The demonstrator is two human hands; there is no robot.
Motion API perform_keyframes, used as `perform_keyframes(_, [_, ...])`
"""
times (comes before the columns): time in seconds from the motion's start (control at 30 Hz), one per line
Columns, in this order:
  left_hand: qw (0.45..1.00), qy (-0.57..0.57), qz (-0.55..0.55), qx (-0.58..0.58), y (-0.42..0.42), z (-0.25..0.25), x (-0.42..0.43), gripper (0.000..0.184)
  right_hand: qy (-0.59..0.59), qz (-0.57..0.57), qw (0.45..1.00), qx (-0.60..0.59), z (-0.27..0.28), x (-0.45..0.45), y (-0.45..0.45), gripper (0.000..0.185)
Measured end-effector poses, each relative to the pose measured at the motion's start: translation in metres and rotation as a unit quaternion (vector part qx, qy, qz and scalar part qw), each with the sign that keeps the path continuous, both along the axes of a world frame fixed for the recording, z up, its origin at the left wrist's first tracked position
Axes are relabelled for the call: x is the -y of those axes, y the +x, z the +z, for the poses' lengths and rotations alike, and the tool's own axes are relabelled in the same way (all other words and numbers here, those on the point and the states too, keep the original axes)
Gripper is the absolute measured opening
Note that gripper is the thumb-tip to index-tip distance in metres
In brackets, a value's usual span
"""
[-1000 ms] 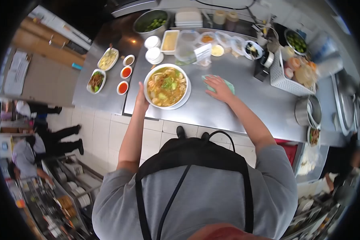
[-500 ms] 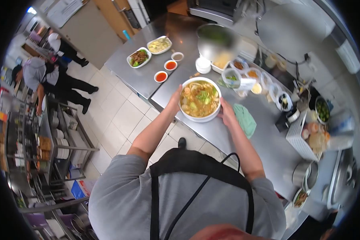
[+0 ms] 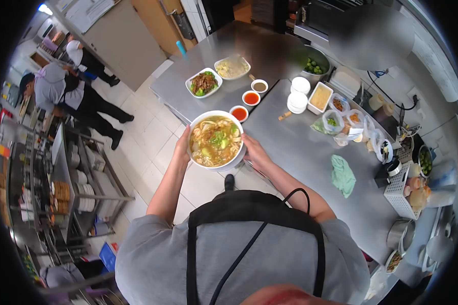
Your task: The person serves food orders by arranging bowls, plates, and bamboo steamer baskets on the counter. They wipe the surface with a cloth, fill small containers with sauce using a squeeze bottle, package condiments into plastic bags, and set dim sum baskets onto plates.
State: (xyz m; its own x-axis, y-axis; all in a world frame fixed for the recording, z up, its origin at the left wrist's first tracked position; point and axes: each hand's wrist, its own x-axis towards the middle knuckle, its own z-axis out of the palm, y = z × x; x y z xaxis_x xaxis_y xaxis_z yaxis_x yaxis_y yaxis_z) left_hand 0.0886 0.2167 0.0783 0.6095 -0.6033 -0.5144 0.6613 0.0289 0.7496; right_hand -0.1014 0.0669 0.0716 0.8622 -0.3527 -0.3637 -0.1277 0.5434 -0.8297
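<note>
A large white bowl of noodle soup (image 3: 216, 141) is held up between both palms, in front of the steel table's edge. On its left side rests my left hand (image 3: 182, 145), and my right hand (image 3: 254, 151) grips the right side. Just beyond the bowl on the steel table (image 3: 300, 137) stand two small cups of red sauce (image 3: 238, 113), a cup of brown sauce (image 3: 259, 86), a dish of meat and greens (image 3: 204, 83) and a dish of pale shredded food (image 3: 232, 67). A green cloth (image 3: 343, 176) lies crumpled to the right.
White stacked lids (image 3: 297, 101), a tray of yellow food (image 3: 320, 97) and bagged ingredients (image 3: 341, 119) stand at the back right. A white basket (image 3: 403, 190) holds bottles. At the left, two people (image 3: 61, 91) stand near metal shelving (image 3: 81, 178).
My right hand has left the green cloth and taken hold of the bowl. Both hands have lifted the bowl off the table and carried it leftward, past the table edge. The view has turned.
</note>
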Motion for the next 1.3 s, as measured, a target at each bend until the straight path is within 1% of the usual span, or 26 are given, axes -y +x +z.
perform_keyframes(0.03, [1.000,0.004,0.011,0.012,0.021,0.000,-0.005,0.046,0.000,-0.011,1.000,0.003,0.000,-0.005,0.022,0.056])
perform_keyframes(0.07, [1.000,-0.021,-0.002,0.021,0.045,-0.007,-0.009,0.046,0.016,-0.007,1.000,0.003,0.000,-0.008,0.043,0.056])
perform_keyframes(0.1, [1.000,-0.020,-0.010,0.020,0.069,-0.016,-0.011,0.046,0.035,0.000,0.999,0.001,-0.002,-0.013,0.061,0.056])
perform_keyframes(0.17, [1.000,-0.004,-0.015,0.014,0.103,-0.019,-0.014,0.047,0.039,-0.016,0.999,-0.011,-0.007,-0.019,0.096,0.057])
perform_keyframes(0.23, [1.000,-0.001,-0.028,0.011,0.138,-0.022,-0.011,0.047,0.070,-0.034,0.997,-0.021,-0.005,-0.021,0.127,0.056])
perform_keyframes(0.33, [0.998,-0.005,-0.057,0.004,0.183,-0.033,0.001,0.048,0.093,-0.075,0.993,-0.025,-0.021,-0.019,0.167,0.056])
perform_keyframes(0.47, [0.996,-0.028,-0.080,-0.011,0.219,-0.048,0.015,0.048,0.068,-0.107,0.991,-0.046,-0.033,-0.013,0.197,0.054])
perform_keyframes(0.6, [0.995,-0.026,-0.091,-0.007,0.247,-0.072,0.030,0.049,0.076,-0.150,0.985,-0.029,-0.054,-0.001,0.222,0.051])
perform_keyframes(0.67, [0.993,-0.075,-0.091,0.001,0.264,-0.092,0.041,0.049,0.051,-0.158,0.986,-0.008,-0.055,0.011,0.231,0.047])
perform_keyframes(0.73, [0.989,-0.098,-0.111,-0.003,0.269,-0.094,0.053,0.049,0.062,-0.167,0.984,0.003,-0.031,0.018,0.230,0.043])
perform_keyframes(0.77, [0.987,-0.100,-0.124,-0.028,0.258,-0.076,0.059,0.049,0.050,-0.196,0.979,0.008,-0.045,0.025,0.238,0.043])
perform_keyframes(0.8, [0.976,-0.132,-0.172,-0.006,0.261,-0.079,0.067,0.051,0.024,-0.199,0.980,0.001,-0.066,0.039,0.247,0.043])
perform_keyframes(0.83, [0.972,-0.147,-0.179,-0.050,0.259,-0.079,0.078,0.053,0.016,-0.218,0.976,-0.015,-0.065,0.046,0.248,0.044])
perform_keyframes(0.9, [0.972,-0.141,-0.185,-0.031,0.257,-0.080,0.095,0.054,0.048,-0.223,0.972,-0.058,-0.018,0.050,0.233,0.047])
perform_keyframes(0.93, [0.966,-0.148,-0.208,-0.035,0.251,-0.079,0.104,0.054,0.029,-0.227,0.973,-0.039,-0.031,0.059,0.237,0.048])
perform_keyframes(0.97, [0.973,-0.141,-0.176,-0.041,0.247,-0.079,0.113,0.054,0.010,-0.226,0.974,-0.020,-0.050,0.071,0.242,0.050])
perform_keyframes(1.0, [0.980,-0.134,-0.140,-0.046,0.243,-0.079,0.119,0.054,-0.056,-0.248,0.967,-0.010,-0.059,0.078,0.242,0.053])
perform_keyframes(1.03, [0.978,-0.138,-0.151,-0.048,0.237,-0.076,0.125,0.054,-0.061,-0.259,0.964,-0.010,-0.056,0.082,0.236,0.053])
perform_keyframes(1.07, [0.982,-0.133,-0.127,-0.035,0.229,-0.072,0.129,0.055,-0.195,-0.278,0.937,-0.080,-0.052,0.086,0.230,0.053])
perform_keyframes(1.1, [0.986,-0.128,-0.103,-0.021,0.223,-0.070,0.135,0.055,-0.325,-0.290,0.888,-0.149,-0.048,0.090,0.224,0.052])
perform_keyframes(1.13, [0.985,-0.131,-0.110,-0.023,0.219,-0.070,0.140,0.055,-0.386,-0.318,0.858,-0.117,-0.027,0.086,0.208,0.042])
perform_keyframes(1.17, [0.984,-0.145,-0.098,-0.018,0.215,-0.071,0.144,0.056,-0.387,-0.324,0.855,-0.120,-0.011,0.087,0.189,0.042])
perform_keyframes(1.23, [0.983,-0.157,-0.089,-0.012,0.207,-0.071,0.149,0.056,-0.333,-0.333,0.882,-0.032,0.006,0.091,0.155,0.028])
perform_keyframes(1.27, [0.986,-0.152,-0.070,-0.013,0.203,-0.070,0.152,0.057,-0.369,-0.406,0.836,0.008,-0.002,0.100,0.140,0.017])
perform_keyframes(1.3, [0.988,-0.147,-0.050,-0.013,0.199,-0.068,0.154,0.057,-0.363,-0.430,0.826,0.023,-0.010,0.109,0.119,0.016])
